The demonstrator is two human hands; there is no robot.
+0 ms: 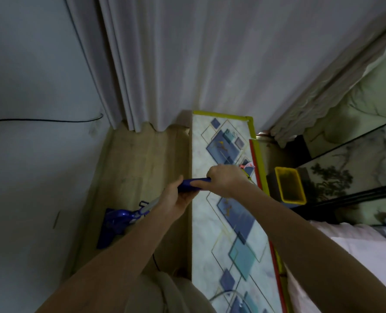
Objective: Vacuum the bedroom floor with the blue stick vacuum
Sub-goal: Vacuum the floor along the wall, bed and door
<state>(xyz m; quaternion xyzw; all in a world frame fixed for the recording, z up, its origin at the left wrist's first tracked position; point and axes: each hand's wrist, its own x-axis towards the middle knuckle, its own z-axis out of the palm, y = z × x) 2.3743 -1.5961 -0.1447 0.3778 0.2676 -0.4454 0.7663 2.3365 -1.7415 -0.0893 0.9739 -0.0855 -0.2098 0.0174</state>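
My left hand: curled round the lower part of the blue handle of the stick vacuum, thumb on top.
My right hand: fingers wrapped over the upper end of the same handle, just above my left hand, the two nearly touching.
Stick vacuum: slants down and to the left from my hands; its blue body and head sit on the wooden floor, close to the wall.
Wall: left of the vacuum head, pale, with a black cable running along it.
Curtain: grey, hanging to the floor beyond the vacuum, its hem meeting the boards.
Patterned mat: right of the vacuum, a long pale strip with blue and teal diamonds, edged in yellow and red; my right hand is above it.
Thin cord: dark, on the floor near the vacuum, by my leg.
Yellow bin: well right of the vacuum, past the mat's edge.
Bed: further right of the vacuum, pale sheet, beside the mat.
Glossy dark panel: behind the bin, reflective.
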